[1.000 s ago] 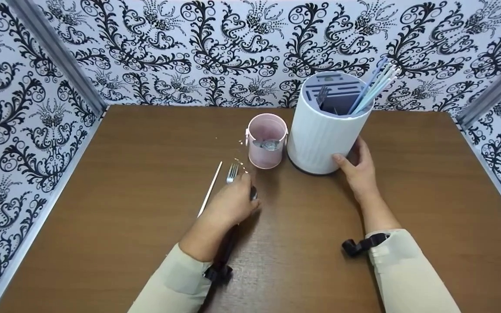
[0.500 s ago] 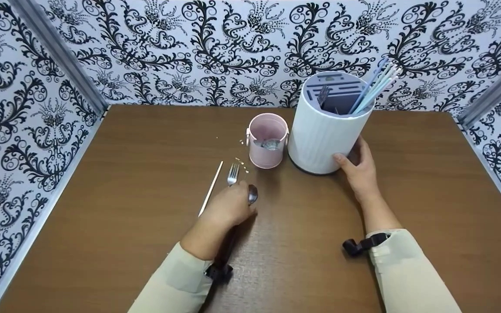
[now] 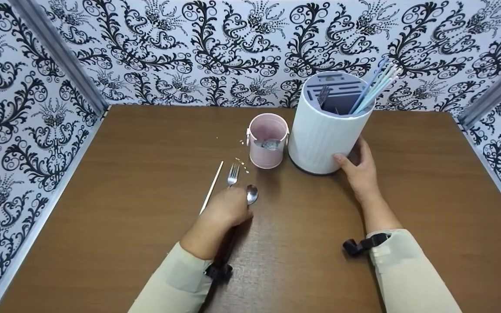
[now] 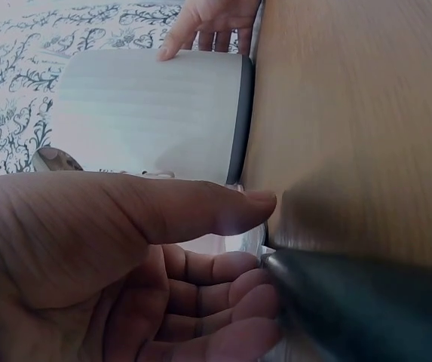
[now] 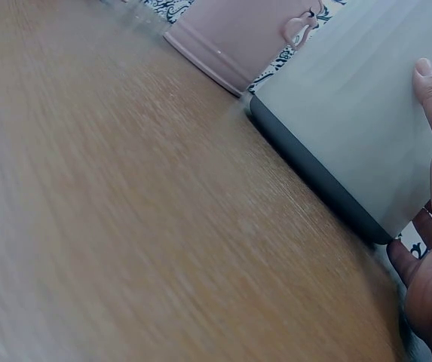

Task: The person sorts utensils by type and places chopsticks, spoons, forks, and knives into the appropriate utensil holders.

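My left hand (image 3: 226, 206) holds a spoon (image 3: 252, 194) whose bowl rises above the thumb in the left wrist view. Its fingertips are at a dark handle (image 4: 344, 298); which utensil that belongs to, I cannot tell. A fork (image 3: 233, 174) shows its tines just beyond the knuckles, the rest hidden by the hand. To its left lies a thin white stick (image 3: 211, 188). With the thumb in front and fingers behind, my right hand (image 3: 361, 174) grips the lower side of a white utensil holder (image 3: 326, 141), upright on the table.
A pink bucket-shaped cup (image 3: 266, 156) stands left of the holder. Blue, green and white sticks (image 3: 374, 89) and a fork (image 3: 323, 94) stand in the holder. Small pale crumbs (image 3: 242, 163) lie before the cup. Patterned walls (image 3: 250, 52) border the wooden table (image 3: 146, 148).
My left hand has drawn slightly back toward me, and more of the fork and spoon bowl shows. The right hand and the holder have stayed in place.
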`<state>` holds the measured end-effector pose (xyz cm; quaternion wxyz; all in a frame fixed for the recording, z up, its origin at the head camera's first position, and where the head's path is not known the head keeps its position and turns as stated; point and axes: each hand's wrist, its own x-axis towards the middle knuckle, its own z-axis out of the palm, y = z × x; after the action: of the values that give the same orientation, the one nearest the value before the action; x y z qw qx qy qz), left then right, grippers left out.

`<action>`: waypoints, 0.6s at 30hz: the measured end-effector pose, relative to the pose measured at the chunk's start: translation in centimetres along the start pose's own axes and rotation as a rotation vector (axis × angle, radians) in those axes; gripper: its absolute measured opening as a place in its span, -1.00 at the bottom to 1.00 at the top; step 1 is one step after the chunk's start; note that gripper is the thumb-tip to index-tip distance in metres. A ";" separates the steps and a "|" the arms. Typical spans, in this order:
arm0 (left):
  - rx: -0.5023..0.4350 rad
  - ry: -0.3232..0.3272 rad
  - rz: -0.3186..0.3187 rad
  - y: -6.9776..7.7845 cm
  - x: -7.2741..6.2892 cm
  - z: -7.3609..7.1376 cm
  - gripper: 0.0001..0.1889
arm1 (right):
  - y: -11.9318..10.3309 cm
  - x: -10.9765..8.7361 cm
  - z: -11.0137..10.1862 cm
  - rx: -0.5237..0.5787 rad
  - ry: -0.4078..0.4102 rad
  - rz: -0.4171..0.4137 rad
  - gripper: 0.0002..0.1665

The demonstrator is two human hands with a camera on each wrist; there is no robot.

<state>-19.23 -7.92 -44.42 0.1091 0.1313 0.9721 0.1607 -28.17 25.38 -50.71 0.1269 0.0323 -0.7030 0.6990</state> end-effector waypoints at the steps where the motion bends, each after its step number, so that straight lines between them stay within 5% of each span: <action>1: 0.002 -0.008 -0.010 0.0 0.0 0.0 -0.86 | 0.0 0.0 0.0 -0.002 0.001 -0.001 -0.02; 18: -0.019 -0.073 -0.022 0.0 0.1 -0.1 -0.76 | 0.0 0.0 0.0 -0.003 -0.001 -0.009 -0.02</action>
<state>-19.33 -7.90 -44.38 0.1476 0.1253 0.9673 0.1641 -28.13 25.38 -50.68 0.1298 0.0358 -0.7039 0.6974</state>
